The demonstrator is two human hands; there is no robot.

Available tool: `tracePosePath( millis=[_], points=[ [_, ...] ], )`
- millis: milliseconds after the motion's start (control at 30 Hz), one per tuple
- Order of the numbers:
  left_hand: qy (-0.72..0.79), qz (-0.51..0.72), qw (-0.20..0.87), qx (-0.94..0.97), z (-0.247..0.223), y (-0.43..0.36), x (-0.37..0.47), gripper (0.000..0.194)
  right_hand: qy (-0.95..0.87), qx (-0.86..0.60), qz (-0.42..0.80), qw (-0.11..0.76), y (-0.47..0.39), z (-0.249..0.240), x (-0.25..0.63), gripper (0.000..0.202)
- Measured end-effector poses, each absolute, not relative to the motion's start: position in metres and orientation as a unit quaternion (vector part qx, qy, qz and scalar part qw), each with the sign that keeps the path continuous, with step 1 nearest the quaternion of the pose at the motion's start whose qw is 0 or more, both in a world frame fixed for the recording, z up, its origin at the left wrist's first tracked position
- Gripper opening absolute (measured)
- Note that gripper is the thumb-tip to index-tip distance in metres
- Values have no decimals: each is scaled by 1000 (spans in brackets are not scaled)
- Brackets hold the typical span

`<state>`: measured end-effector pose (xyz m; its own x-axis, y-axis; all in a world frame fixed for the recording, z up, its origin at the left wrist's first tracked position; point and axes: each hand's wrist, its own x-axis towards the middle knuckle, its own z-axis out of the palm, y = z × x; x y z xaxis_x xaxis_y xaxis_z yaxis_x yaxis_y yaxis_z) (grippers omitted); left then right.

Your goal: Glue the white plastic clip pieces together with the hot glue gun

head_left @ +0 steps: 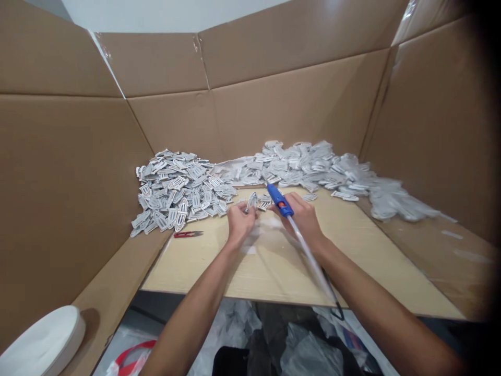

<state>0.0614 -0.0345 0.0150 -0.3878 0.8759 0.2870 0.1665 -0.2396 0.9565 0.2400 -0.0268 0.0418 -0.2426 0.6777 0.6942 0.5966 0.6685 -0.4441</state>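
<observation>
Near the middle of the wooden board (pixel 352 256), my left hand (pixel 240 223) pinches a small grey-and-white piece (pixel 252 199) and holds it upright. My right hand (pixel 303 216) is closed around a blue glue gun (pixel 280 199), its back end trailing a long pale stick toward me. The gun's nozzle is hidden from view. Between my hands lies another small striped piece (pixel 265 203). Left of my hands rises a large heap of similar grey-and-white pieces (pixel 188 183). Red-handled snips (pixel 188 234) lie in front of that heap.
Tall cardboard walls (pixel 250 115) enclose the board at the back and sides. Along the back right runs a pile of pieces in clear plastic bags (pixel 309 162). A white round object (pixel 47 344) is at lower left. A black cord (pixel 338 310) hangs over the front edge.
</observation>
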Motion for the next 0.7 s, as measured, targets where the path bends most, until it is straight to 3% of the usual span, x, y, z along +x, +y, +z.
tracePosePath(
  millis=[100,267,700],
  points=[
    [555,628,264,477,17,-31,56,19,-751,-422,154,484,-20,42,244,43],
    [543,648,299,442,26,-32,56,23,-681,-472,354,435,-12,42,250,63],
    [482,618,367,500,30,-35,64,24,-725,-403,385,405,0,28,249,64]
  ],
)
